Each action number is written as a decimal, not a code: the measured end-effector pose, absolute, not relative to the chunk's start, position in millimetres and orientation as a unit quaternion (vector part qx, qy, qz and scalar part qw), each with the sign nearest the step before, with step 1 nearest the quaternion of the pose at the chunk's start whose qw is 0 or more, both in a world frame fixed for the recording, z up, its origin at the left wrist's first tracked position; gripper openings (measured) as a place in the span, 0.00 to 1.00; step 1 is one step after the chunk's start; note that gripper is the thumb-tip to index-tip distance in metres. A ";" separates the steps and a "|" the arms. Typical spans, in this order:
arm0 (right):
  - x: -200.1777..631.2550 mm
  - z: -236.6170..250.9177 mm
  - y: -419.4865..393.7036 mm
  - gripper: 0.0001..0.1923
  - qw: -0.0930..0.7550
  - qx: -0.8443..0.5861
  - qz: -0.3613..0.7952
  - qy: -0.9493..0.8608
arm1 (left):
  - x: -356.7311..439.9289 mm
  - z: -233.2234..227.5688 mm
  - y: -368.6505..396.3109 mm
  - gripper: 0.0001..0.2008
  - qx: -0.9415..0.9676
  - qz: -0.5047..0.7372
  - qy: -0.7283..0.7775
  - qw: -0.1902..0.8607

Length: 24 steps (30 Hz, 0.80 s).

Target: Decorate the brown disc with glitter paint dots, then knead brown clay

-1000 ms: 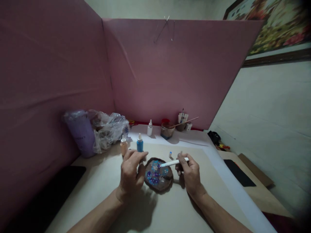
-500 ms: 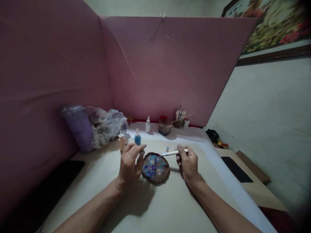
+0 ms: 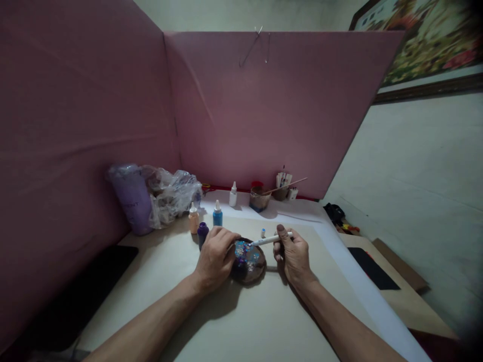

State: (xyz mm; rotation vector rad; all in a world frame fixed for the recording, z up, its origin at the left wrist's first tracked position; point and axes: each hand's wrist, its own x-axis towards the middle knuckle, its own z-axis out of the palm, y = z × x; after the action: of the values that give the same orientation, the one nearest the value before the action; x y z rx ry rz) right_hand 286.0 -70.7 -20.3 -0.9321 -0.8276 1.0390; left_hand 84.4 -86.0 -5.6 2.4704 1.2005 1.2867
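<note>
A round brown clay-like dish, painted with blue, purple and pale flower-like patches, lies before me, slightly tilted. My left hand is closed on its left rim, with the thumb hidden from view. In my right hand is a slim white marker, pinched between thumb and fingers, its tip at the dish's upper painted part. A small blue and white cap stands just behind the marker. Close behind my left hand are an uncapped purple paint bottle, a peach one and a blue one.
Farther back stand a white bottle, a cup of murky water with a brush across it, and a holder of pens. A purple tumbler and crumpled plastic bag sit at left. Pink panels enclose the back.
My left hand has come down from above the dish onto its left rim, and the dish now tilts. The purple bottle has come into sight. The marker tip has moved further over the dish.
</note>
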 end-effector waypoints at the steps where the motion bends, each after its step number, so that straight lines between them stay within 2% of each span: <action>1: 286.2 -20.3 -70.6 0.22 0.687 -0.417 0.465 -0.371 | 84.3 -5.6 -86.2 0.13 0.813 0.423 0.396 0.060; 5: 287.4 -20.9 -70.5 0.21 0.677 -0.418 0.465 -0.387 | 84.0 -6.9 -85.3 0.15 0.800 0.441 0.395 0.102; 11: 288.9 -20.6 -73.2 0.19 0.667 -0.417 0.452 -0.421 | 86.1 -9.3 -84.0 0.16 0.741 0.486 0.394 0.245; 15: 289.8 -20.7 -72.9 0.18 0.672 -0.402 0.445 -0.434 | 86.2 -6.7 -84.2 0.15 0.716 0.490 0.408 0.285; 19: 290.0 -21.1 -72.3 0.18 0.681 -0.398 0.438 -0.431 | 85.6 -6.2 -84.3 0.13 0.720 0.492 0.412 0.266; 24: 291.0 -20.8 -72.4 0.18 0.694 -0.418 0.399 -0.431 | 84.4 -8.0 -84.6 0.15 0.764 0.485 0.399 0.148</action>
State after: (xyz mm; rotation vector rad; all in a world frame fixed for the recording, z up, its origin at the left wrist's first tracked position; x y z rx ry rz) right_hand 291.0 -72.4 -20.8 -0.9328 -0.9616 0.8908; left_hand 84.4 -84.6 -8.0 2.1977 1.1469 1.3956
